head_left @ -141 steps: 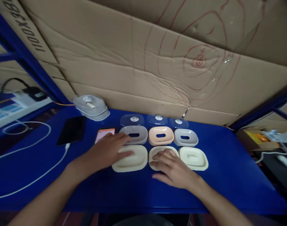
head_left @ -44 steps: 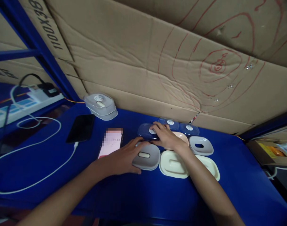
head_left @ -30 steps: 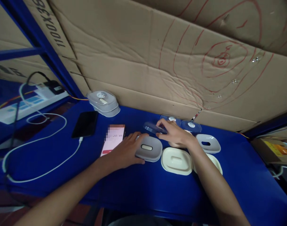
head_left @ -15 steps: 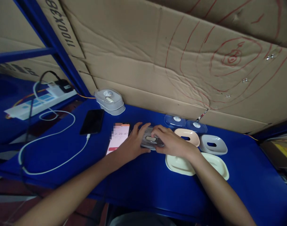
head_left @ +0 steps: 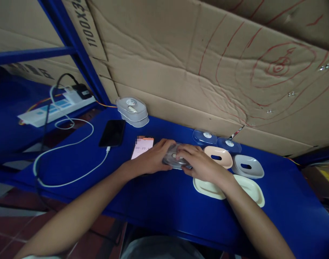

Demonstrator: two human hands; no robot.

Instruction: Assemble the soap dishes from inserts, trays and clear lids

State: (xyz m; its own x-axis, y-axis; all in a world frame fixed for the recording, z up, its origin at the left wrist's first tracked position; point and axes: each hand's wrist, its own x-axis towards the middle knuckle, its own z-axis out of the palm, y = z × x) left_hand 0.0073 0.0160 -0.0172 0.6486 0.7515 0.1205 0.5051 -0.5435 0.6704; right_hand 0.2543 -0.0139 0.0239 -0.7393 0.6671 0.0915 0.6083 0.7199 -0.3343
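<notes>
Hands meet over a grey soap box (head_left: pixel 175 160) on the blue table (head_left: pixel 159 208), just right of a lit phone (head_left: pixel 142 147): the left hand (head_left: pixel 153 160) grips its left side, the right hand (head_left: pixel 199 163) presses its clear lid down, beside a peach tray (head_left: pixel 218 157)

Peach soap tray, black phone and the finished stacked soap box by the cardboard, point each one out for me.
peach soap tray (head_left: pixel 218 157), head view, on its top face by the slot.
black phone (head_left: pixel 112 132), head view, middle of the dark screen.
stacked soap box (head_left: pixel 132 109), head view, on its clear lid.
</notes>
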